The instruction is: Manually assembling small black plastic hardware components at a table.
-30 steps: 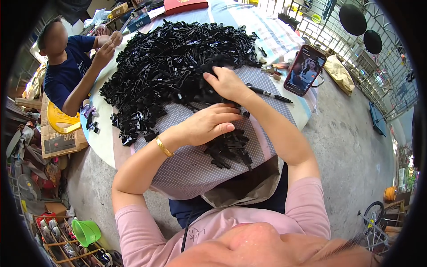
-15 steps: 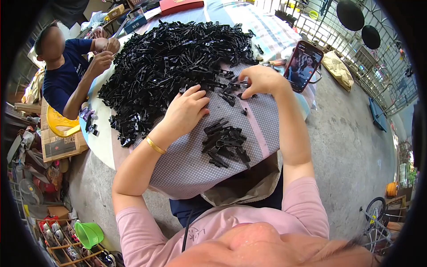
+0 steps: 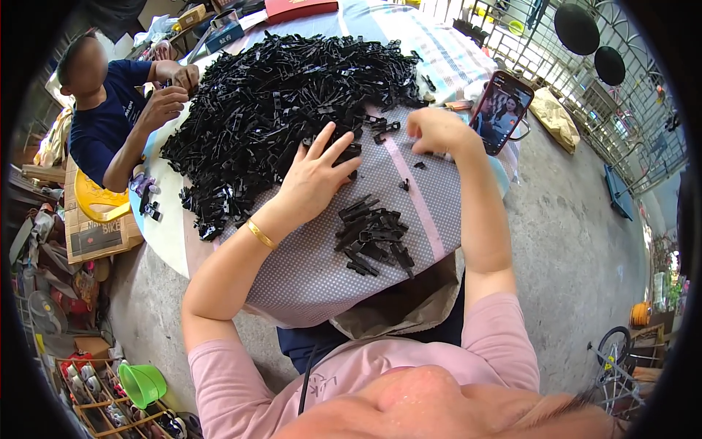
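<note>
Left fingers [image 3: 321,141] splay at clips' [image 3: 278,99] edge; right fingers [image 3: 423,123], grip hidden, over open cloth [image 3: 433,186].

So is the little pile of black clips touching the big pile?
No, the little pile lies apart from the big pile, with dotted cloth showing between them.

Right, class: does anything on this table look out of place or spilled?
Slightly: two small black pieces lie alone on the dotted cloth, between the small black pile and the right hand, apart from the pile and the large heap. Nothing else stands out.
</note>
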Motion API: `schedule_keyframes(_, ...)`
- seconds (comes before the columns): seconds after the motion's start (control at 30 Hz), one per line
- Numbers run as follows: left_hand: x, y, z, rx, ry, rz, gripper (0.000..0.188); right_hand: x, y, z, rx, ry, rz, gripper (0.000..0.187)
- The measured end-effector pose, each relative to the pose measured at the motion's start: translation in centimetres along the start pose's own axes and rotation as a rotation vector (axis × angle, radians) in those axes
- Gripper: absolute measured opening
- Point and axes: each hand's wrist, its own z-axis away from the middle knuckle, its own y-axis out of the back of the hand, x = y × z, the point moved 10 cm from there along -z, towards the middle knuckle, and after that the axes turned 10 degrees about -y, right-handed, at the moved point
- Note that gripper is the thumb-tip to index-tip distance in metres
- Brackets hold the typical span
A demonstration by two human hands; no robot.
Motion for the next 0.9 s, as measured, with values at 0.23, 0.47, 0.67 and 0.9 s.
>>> schedule_keyframes(0.23, -2.2, -0.5, 1.3, -0.060, 0.101, -0.014, 0.016, 2.9, 3.0, -3.6, 0.334, -0.190, -0.058, 0.021)
schedule_keyframes(0.47, -1.7, 0.7, 1.2, -0.018, 0.080, 0.096, 0.031, 5.9, 3.9, -12.7, 0.580, -0.291, -0.268, 0.079)
schedule_keyframes(0.67, -2.0, 2.0, 1.1, 0.178, 0.066, 0.141, 0.021, 2.6, 0.2, -15.1, 0.426, -0.301, -0.446, 0.059)
schedule_keyframes(0.9, -2.8, 3.1, 1.6, 0.252, 0.115, 0.027, 0.017, -3.9, 1.6, -6.9, 0.704, 0.091, -0.682, 0.027)
